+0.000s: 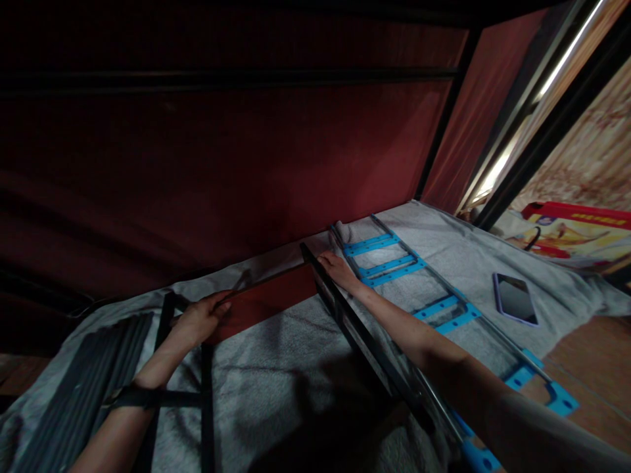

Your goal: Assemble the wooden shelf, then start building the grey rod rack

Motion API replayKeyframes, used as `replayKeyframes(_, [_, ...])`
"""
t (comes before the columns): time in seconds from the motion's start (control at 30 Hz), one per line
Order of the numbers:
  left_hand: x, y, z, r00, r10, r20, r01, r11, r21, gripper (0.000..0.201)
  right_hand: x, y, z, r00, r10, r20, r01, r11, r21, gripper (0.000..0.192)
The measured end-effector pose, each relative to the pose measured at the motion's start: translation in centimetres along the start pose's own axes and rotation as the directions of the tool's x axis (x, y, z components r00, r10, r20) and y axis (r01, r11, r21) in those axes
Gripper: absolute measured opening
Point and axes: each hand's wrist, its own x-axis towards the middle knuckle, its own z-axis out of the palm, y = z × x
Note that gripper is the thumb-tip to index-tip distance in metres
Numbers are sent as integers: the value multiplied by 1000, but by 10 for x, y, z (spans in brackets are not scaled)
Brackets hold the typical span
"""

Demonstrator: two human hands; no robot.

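A reddish-brown board [269, 299] spans between two black metal frames standing on a grey blanket. Fingers of my left hand [203, 320] are closed around the board's left end, near the top of the left frame [207, 394]. My right hand [338, 270] is wrapped over the far end of the right frame [359, 335], where the board's right end meets it. Both frames run toward me along the blanket. Whether the board is fastened to them I cannot tell. My left forearm crosses above a rung of the left frame.
Right of my arm lie metal rods with blue plastic brackets [384, 244] and a phone [515, 299] on the blanket [266, 374]. Dark tubes [93, 381] lie at left. A dark red panel [246, 164] rises behind. A colourful box [586, 230] is at far right.
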Motion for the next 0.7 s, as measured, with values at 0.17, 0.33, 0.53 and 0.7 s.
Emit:
replayKeyframes(0.17, [1, -1, 2, 998, 14, 60, -13, 1000, -18, 60, -1, 3, 2, 999, -35, -39, 34, 999, -10, 22])
replayKeyframes(0.33, [-2, -2, 6, 997, 61, 52, -67, 990, 125, 58, 1, 9, 3, 995, -77, -65, 77, 997, 6, 18])
replayKeyframes(0.53, [-7, -4, 5, 985, 155, 78, -168, 962, 217, 54, 5, 11, 1, 998, -50, -45, 48, 998, -48, 21])
replayKeyframes(0.7, [-7, -4, 3, 987, 146, 69, -157, 971, 183, 53, 2, 13, 3, 993, -78, -88, 78, 997, -4, 20])
